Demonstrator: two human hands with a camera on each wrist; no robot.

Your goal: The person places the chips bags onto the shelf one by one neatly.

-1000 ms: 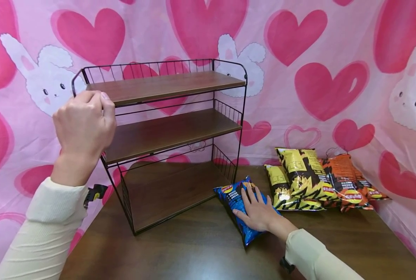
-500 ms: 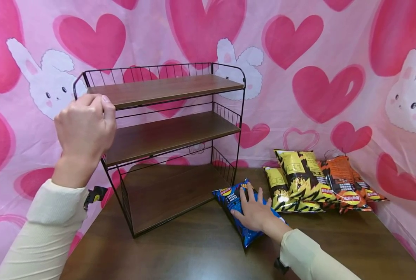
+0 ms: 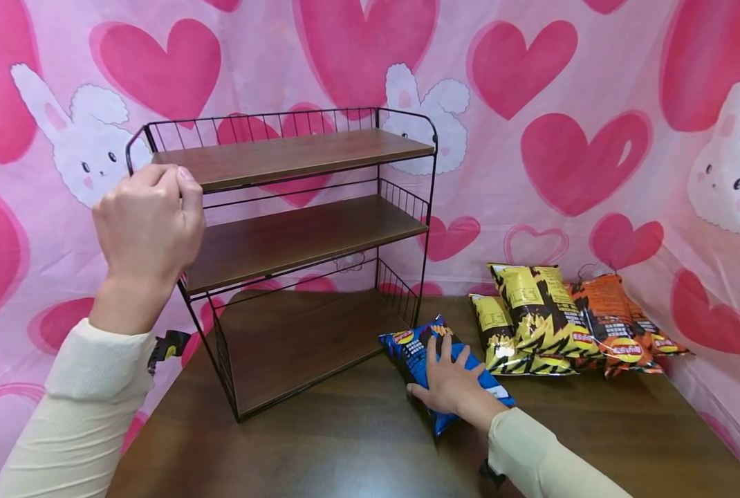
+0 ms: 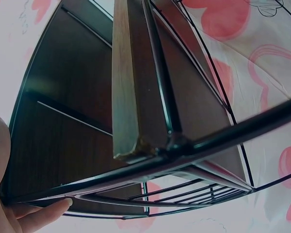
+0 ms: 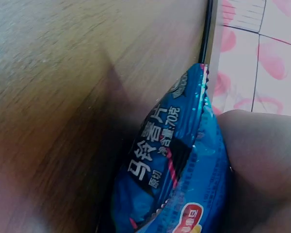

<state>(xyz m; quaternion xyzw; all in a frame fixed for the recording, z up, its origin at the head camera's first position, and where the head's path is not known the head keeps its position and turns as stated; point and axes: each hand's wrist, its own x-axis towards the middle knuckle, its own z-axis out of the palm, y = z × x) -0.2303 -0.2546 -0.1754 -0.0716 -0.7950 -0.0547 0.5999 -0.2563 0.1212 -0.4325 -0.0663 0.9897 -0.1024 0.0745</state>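
Pink fabric backdrop [image 3: 357, 69], printed with hearts and rabbits, behind a dark brown, wood-grained worktop [image 3: 345, 456]. From left to right: the left hand [image 3: 152, 228], at 9 o'clock on a three-tier rack of brown boards and black metal wire [image 3: 310, 238], has its fingers curled round the rack's left side, presumably as a brace. At 4 o'clock from the rack's centre, a plump blue foil crisp bag [image 3: 413, 356] lies on the worktop; whether its upper corner touches the bottom shelf cannot be told. Over it rests the right hand [image 3: 454, 384], fingers spread wide and not wrapped round it. At 2 o'clock from the blue bag lie stacked yellow-and-black foil bags [image 3: 532, 304]; just beside them, nearer 3 o'clock, orange-and-black foil bags [image 3: 613, 311]. Step in hand, as judged: taking hold of the blue bag. Next move calls for drawing thumb and fingers together on its sides, lightly enough to spare the contents.
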